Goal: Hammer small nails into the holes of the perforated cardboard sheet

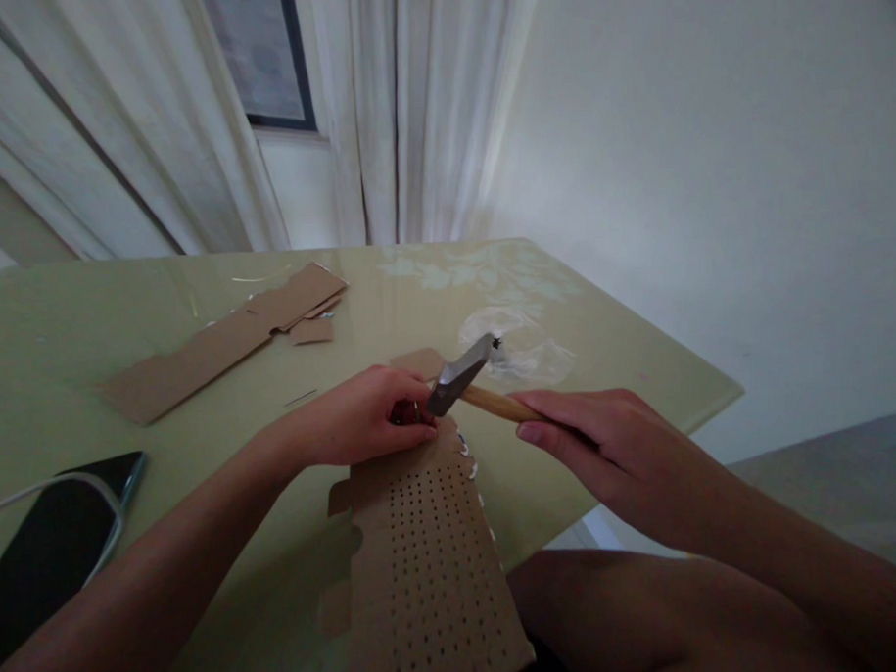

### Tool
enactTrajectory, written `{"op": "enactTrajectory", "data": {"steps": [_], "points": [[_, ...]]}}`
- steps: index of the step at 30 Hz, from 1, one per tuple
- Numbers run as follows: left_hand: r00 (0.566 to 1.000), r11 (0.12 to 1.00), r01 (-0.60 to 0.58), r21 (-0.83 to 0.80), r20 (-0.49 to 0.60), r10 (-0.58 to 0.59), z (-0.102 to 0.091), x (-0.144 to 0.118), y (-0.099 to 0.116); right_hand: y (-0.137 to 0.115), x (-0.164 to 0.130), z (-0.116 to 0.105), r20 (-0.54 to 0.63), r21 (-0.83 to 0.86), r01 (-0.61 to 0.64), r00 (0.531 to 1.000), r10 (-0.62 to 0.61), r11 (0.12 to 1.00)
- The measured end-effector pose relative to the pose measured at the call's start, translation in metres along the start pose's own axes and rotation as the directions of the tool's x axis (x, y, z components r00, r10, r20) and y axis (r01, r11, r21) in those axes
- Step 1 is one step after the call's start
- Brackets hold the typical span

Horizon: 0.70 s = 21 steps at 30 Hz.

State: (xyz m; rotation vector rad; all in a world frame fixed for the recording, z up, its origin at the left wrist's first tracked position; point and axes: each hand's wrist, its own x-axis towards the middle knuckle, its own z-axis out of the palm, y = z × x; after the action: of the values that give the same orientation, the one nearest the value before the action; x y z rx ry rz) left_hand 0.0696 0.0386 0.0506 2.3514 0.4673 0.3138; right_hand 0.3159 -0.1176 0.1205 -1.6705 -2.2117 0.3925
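My right hand (595,444) is closed round the wooden handle of a hammer (460,375). The hammer's metal head is right by the fingertips of my left hand (377,412); whether it touches them I cannot tell. My left thumb and fingers are pinched together at the far end of a brown cardboard piece (426,543), and what they hold is hidden behind the fingers and the hammer head. Rows of small holes run down this cardboard, and its right edge is torn and ragged. Behind my left fingers lies a small cardboard scrap (418,363).
A long cardboard strip (220,354) and smaller scraps (312,331) lie at the left on the pale green table (388,289). A dark-screened device (73,535) with a white cable (104,485) is at the near left. A clear plastic bag (537,357) and a thin pin-like piece (301,397) lie beyond my hands.
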Motion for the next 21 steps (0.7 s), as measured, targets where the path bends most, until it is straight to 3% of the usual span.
{"op": "enactTrajectory", "data": {"steps": [2, 9, 16, 21], "points": [[1.000, 1.000, -0.014, -0.012, 0.007, 0.014, 0.0004, 0.0000, -0.0013, 0.0007, 0.0002, 0.0018, 0.033, -0.002, 0.001, 0.999, -0.001, 1.000], [0.998, 0.999, 0.026, -0.034, 0.055, -0.024, -0.0022, -0.0038, 0.0023, -0.0006, -0.0026, -0.0032, -0.075, 0.062, 0.038, 0.997, -0.033, 0.997], [0.998, 0.998, 0.018, 0.054, 0.067, -0.021, -0.0033, -0.0055, 0.0055, 0.0033, 0.0014, 0.0055, 0.023, 0.043, 0.048, 0.999, -0.049, 0.998], [0.998, 0.998, 0.012, 0.057, 0.059, -0.015, -0.0026, -0.0054, 0.0051, 0.0003, -0.0014, -0.0004, -0.050, 0.083, 0.033, 0.998, -0.029, 0.996]]}}
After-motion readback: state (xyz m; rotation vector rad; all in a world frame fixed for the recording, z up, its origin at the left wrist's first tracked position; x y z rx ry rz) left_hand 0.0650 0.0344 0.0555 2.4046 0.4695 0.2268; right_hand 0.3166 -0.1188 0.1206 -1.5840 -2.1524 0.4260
